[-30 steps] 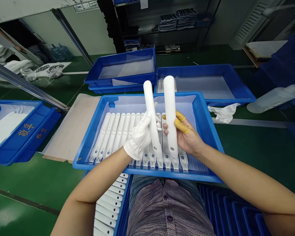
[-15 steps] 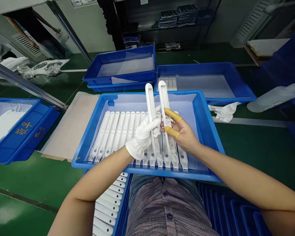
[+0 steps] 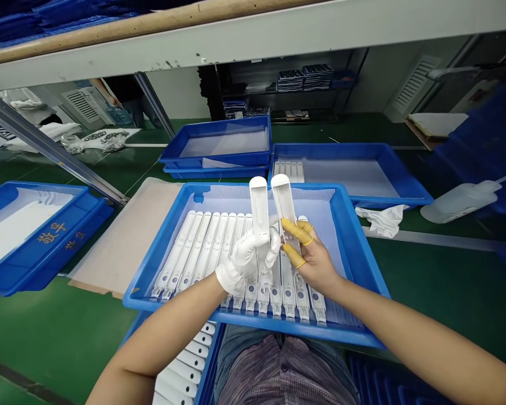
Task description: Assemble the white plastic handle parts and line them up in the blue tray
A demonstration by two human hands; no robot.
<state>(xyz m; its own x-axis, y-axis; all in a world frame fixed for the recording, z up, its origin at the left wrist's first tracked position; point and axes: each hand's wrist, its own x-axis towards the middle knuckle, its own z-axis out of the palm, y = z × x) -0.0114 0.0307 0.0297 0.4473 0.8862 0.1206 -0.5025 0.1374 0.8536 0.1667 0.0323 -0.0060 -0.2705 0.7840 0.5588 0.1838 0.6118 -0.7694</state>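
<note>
My left hand (image 3: 245,261), in a white glove, grips a long white plastic casing piece (image 3: 258,205) near its lower part. My right hand (image 3: 314,257), with yellow finger cots on two fingers, pinches a second white casing piece (image 3: 283,199). Both pieces stand tilted away from me, side by side and close together, with hollow faces showing. Below my hands, a row of several similar white pieces (image 3: 194,253) lies in a blue tray (image 3: 156,250) lined with pale ribbed sheeting. My hands hide the pieces' lower ends.
Further blue trays (image 3: 225,147) stand behind, and another with yellow characters (image 3: 53,236) at left. Stacked white pieces (image 3: 181,374) lie below the front tray. A plastic bottle (image 3: 459,202), crumpled white wrap (image 3: 382,220) and a brown sheet (image 3: 120,236) lie nearby.
The view has tilted upward, showing a beam overhead. Both pieces have turned further away from me, showing their hollow faces, and my hands stay close together.
</note>
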